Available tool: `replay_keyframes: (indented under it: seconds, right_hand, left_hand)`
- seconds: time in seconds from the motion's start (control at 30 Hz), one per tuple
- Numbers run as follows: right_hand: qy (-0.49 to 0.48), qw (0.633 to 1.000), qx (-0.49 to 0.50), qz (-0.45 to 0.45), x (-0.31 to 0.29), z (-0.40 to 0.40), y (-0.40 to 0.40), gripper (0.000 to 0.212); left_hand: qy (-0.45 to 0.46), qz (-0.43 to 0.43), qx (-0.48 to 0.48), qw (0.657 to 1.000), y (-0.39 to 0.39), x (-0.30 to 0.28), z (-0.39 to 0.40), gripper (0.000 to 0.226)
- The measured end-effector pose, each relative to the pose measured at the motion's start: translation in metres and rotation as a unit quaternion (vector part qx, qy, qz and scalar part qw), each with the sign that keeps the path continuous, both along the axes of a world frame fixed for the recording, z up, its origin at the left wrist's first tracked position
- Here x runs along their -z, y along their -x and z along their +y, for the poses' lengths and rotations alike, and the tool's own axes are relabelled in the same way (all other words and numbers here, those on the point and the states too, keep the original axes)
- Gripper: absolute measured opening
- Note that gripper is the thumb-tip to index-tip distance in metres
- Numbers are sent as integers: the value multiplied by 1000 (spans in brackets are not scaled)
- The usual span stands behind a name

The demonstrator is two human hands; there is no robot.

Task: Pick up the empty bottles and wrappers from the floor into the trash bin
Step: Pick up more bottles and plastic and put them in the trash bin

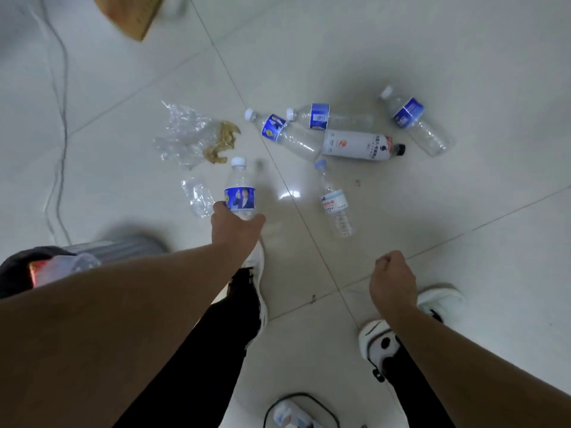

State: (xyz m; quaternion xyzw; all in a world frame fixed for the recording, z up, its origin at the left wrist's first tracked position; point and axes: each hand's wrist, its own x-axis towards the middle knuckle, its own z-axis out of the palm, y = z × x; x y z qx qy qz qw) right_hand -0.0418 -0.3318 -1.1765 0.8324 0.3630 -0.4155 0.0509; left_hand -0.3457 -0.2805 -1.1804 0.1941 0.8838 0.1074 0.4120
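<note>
- Head view, left hand (238, 225): I am gripping a clear bottle with a blue label (240, 193) around its lower body, fingers wrapped closed on it, cap pointing away from me. I am holding it low on the body, likely so the neck clears my wrist for the drop.
- Head view, right hand (392, 281): I am keeping it curled into a loose fist, holding nothing, hanging free above my right shoe (381, 341).
- Head view, trash bin (92, 254): it is sitting near-left, partly hidden behind my left forearm, grey-ribbed with a dark liner; something clear and something red are showing inside, though blurred.
- Head view, remaining litter: a small bottle with a white label (335, 202) is lying just right of the held bottle; further off, two blue-labelled bottles are crossing a white bottle with a black cap (358, 145); another blue-labelled bottle (415, 120) is lying far right, apart.
- Head view, wrappers: a crumpled clear wrapper (185, 134) with yellowish scraps is lying far left; a smaller clear piece (197, 196) is lying just beside my left hand.
- Judgement: the task is looking barely begun; the bin's closeness is suiting a short swing left.
</note>
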Motion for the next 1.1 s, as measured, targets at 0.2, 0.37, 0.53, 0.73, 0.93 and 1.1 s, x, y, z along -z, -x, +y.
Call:
replay_keyframes:
  seconds: [0.2,0.37,0.53,0.73,0.93,1.1]
  right_hand:
    - [-39,997,-71,10,-62,60,32,23]
    - [-34,996,-82,25,-80,82,72,64]
    - [-25,997,-73,27,-64,97,100,87]
    - [-12,997,-74,10,14,110,102,106]
    - [-5,995,-95,-23,110,120,89,105]
    - [-56,981,-182,-47,158,116,93,75]
  left_hand:
    - [-13,-6,7,1000,51,-64,4,63]
    - [11,15,118,993,91,-78,1,74]
    - [-6,57,192,980,127,-66,13,84]
    - [-54,131,263,954,150,-24,56,85]
    - [17,201,355,913,168,80,136,88]
    - [56,74,350,932,165,151,154,112]
